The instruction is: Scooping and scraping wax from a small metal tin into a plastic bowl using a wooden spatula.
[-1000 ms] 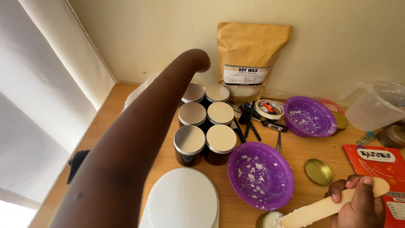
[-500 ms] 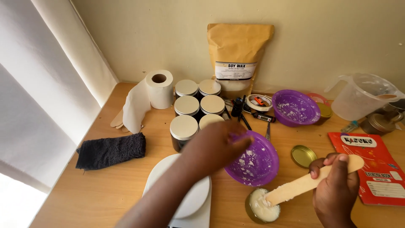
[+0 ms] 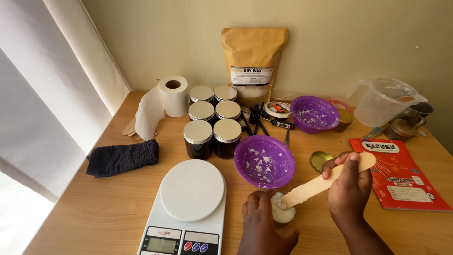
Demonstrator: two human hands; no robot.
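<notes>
small jar (image 3: 283,213) of white wax sat on the tabletop (image 3: 94,208) near the front edge, just in front of the nearer purple bowl (image 3: 264,161). i noted the left hand (image 3: 261,222) wrapped around the jar's left side, fingers closed on it. the right hand (image 3: 350,185) held a flat wooden stick (image 3: 325,182), fingers closed around its upper half; the stick slanted down to the left and its lower end rested in the wax.

nearer purple bowl carried white flecks inside. a gold lid (image 3: 321,160) lay just right of it, close to the right hand. a white kitchen scale (image 3: 188,208) stood left of the jar, platform bare. behind scale and bowl, six dark jars with metal lids (image 3: 213,119) stood in two columns, touching. a second purple bowl (image 3: 314,114) sat further back right, a clear plastic jug (image 3: 384,101) beyond it. brown paper pouch (image 3: 255,63) leaned on the wall. toilet roll (image 3: 172,96) at back left with a trailing sheet; dark cloth (image 3: 122,158) at left edge. red exercise book (image 3: 398,172) lay at right.
</notes>
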